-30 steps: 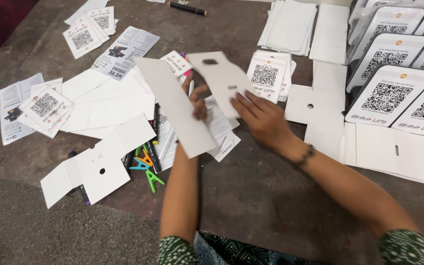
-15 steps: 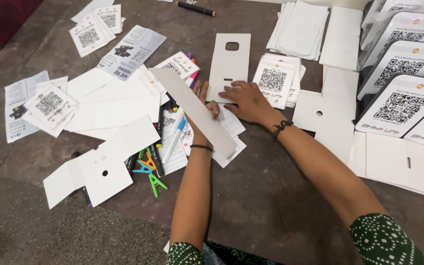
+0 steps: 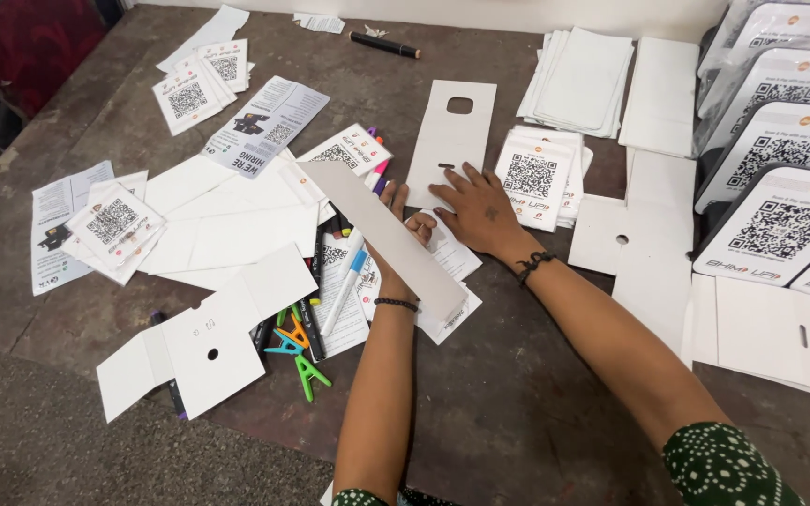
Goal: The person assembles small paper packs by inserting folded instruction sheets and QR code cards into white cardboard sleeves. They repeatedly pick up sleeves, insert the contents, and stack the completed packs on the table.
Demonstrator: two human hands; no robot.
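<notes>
Seen from above, over a cluttered brown table [image 3: 517, 394]. Left hand [image 3: 403, 234] clenched around a long grey cardboard strip [image 3: 382, 234], tilted, held clear of the papers underneath. Right hand [image 3: 472, 201] flat and released, fingers spread, pressing the lower end of a white die-cut card [image 3: 450, 131], just right of the gripped strip. Below the grip, loose markers [image 3: 344, 281] and coloured clips [image 3: 297, 351]. Likely risk: strip's far end sweeping nearby printed slips [image 3: 349, 150] askew, or the pinned card sliding under uneven pressure.

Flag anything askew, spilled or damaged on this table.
Nothing looks damaged. Markers and plastic clips lie loose, half under scattered white cardboard cutouts on the left; the card stacks on the right sit tidy.
</notes>
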